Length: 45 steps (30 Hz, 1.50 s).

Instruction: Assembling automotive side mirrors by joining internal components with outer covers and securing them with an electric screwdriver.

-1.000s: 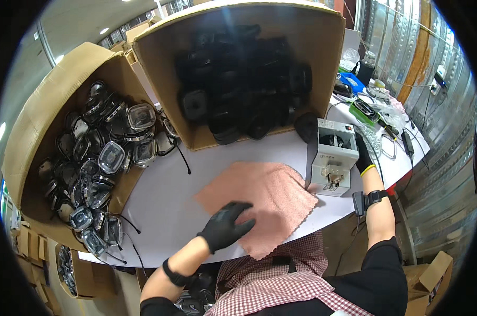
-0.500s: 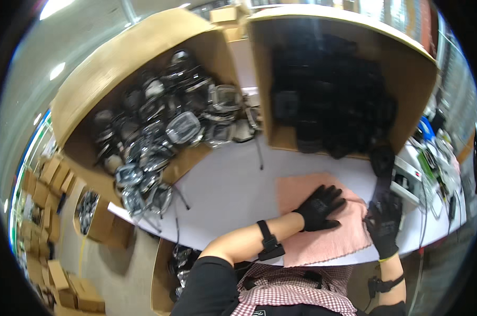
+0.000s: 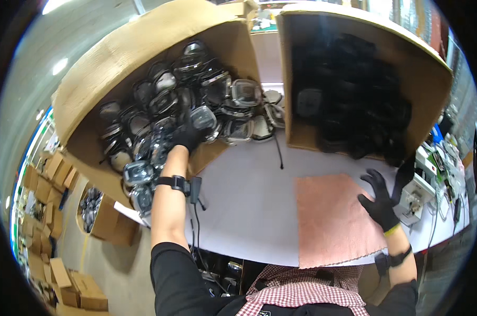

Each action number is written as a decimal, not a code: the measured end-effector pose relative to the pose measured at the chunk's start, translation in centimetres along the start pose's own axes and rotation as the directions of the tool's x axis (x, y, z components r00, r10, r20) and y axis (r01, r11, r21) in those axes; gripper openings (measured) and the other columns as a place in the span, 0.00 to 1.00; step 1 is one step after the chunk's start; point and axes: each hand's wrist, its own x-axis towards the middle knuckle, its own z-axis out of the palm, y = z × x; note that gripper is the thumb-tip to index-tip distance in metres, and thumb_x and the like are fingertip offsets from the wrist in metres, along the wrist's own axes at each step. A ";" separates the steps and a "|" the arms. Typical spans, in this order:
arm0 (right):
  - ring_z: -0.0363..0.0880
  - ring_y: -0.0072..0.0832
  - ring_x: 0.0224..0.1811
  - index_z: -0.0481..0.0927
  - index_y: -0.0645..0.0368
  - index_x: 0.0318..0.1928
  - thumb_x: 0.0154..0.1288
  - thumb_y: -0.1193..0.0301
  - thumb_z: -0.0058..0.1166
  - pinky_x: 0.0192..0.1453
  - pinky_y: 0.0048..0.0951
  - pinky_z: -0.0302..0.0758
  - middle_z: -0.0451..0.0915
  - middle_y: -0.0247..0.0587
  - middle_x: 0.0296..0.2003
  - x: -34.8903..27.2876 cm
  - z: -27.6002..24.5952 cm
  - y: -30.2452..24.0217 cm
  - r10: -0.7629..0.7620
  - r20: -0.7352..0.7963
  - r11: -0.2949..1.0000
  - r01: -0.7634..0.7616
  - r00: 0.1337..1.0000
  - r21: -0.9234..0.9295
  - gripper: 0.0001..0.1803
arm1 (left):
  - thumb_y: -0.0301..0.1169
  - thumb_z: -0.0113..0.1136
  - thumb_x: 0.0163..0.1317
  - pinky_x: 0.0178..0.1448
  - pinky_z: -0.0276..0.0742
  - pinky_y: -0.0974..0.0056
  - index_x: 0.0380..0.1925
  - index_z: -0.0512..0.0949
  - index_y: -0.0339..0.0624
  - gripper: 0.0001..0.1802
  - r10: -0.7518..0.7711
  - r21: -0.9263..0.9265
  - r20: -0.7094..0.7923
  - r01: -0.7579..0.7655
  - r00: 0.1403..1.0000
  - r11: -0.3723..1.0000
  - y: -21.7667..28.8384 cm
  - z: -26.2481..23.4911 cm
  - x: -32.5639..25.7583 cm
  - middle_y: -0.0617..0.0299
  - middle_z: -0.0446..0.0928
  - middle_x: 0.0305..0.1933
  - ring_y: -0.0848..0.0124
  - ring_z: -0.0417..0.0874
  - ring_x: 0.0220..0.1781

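Note:
My left hand (image 3: 188, 136), in a black glove, reaches into the left cardboard box (image 3: 120, 50) among many clear-fronted, dark-rimmed, rounded plastic parts (image 3: 246, 93). Its fingers are dark and blurred against the pile, beside one clear-fronted part (image 3: 202, 118); whether they grip it is hidden. My right hand (image 3: 380, 203), gloved in black too, has its fingers spread and holds nothing. It hovers at or rests on the right edge of a pink cloth (image 3: 333, 221), which lies flat on the white table (image 3: 243, 210).
A second cardboard box (image 3: 433, 79) with black parts (image 3: 349, 100) stands at the back right. A white power unit (image 3: 420, 195), cables and small items sit at the table's right end. One black cable (image 3: 280, 152) trails onto the tabletop. Cartons (image 3: 80, 289) stand on the floor at left.
My left hand has left the pink cloth and moved far left into the box of clear-fronted parts. My right hand has shifted slightly and spread its fingers. The cloth now lies flatter.

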 end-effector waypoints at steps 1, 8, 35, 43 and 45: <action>0.62 0.49 0.69 0.72 0.58 0.60 0.53 0.70 0.65 0.72 0.45 0.59 0.67 0.53 0.64 1.4 0.9 0.6 0.007 0.042 0.996 -0.003 0.999 -0.088 0.32 | 0.60 0.68 0.48 0.62 0.71 0.46 0.68 0.61 0.46 0.52 -0.087 0.030 0.152 0.083 0.985 0.996 0.2 0.4 1.2 0.42 0.72 0.59 0.44 0.75 0.59; 0.61 0.53 0.68 0.66 0.58 0.66 0.51 0.59 0.66 0.72 0.50 0.59 0.65 0.57 0.65 7.5 5.4 6.0 0.038 -0.101 0.935 -0.071 0.994 -0.347 0.42 | 0.51 0.70 0.48 0.56 0.75 0.49 0.60 0.69 0.49 0.40 -0.071 -0.032 0.301 0.084 0.951 0.996 0.7 0.6 0.4 0.48 0.79 0.54 0.50 0.80 0.55; 0.77 0.46 0.54 0.79 0.62 0.53 0.65 0.69 0.57 0.61 0.39 0.72 0.80 0.53 0.51 9.4 7.5 5.0 -0.199 0.124 0.909 0.231 0.972 -0.347 0.17 | 0.41 0.71 0.52 0.65 0.67 0.53 0.59 0.73 0.42 0.35 0.268 -0.479 0.072 -0.203 0.961 0.854 9.0 -5.0 -22.0 0.50 0.75 0.56 0.52 0.72 0.60; 0.74 0.42 0.52 0.76 0.62 0.52 0.58 0.70 0.63 0.59 0.39 0.71 0.77 0.48 0.48 6.2 4.6 3.0 0.086 0.167 0.987 -0.107 0.982 0.121 0.21 | 0.45 0.68 0.59 0.70 0.61 0.51 0.68 0.59 0.36 0.43 -0.505 -0.343 -0.283 0.406 0.816 0.847 -18.9 -7.5 -27.0 0.42 0.65 0.66 0.51 0.67 0.67; 0.73 0.41 0.54 0.76 0.63 0.52 0.58 0.72 0.62 0.61 0.36 0.70 0.77 0.47 0.48 5.2 4.5 3.9 -0.137 0.104 0.978 0.151 0.985 -0.142 0.21 | 0.42 0.69 0.57 0.71 0.62 0.52 0.70 0.58 0.40 0.45 -0.390 -0.194 -0.363 0.340 0.846 0.920 -17.4 -5.6 -27.2 0.43 0.64 0.68 0.51 0.67 0.68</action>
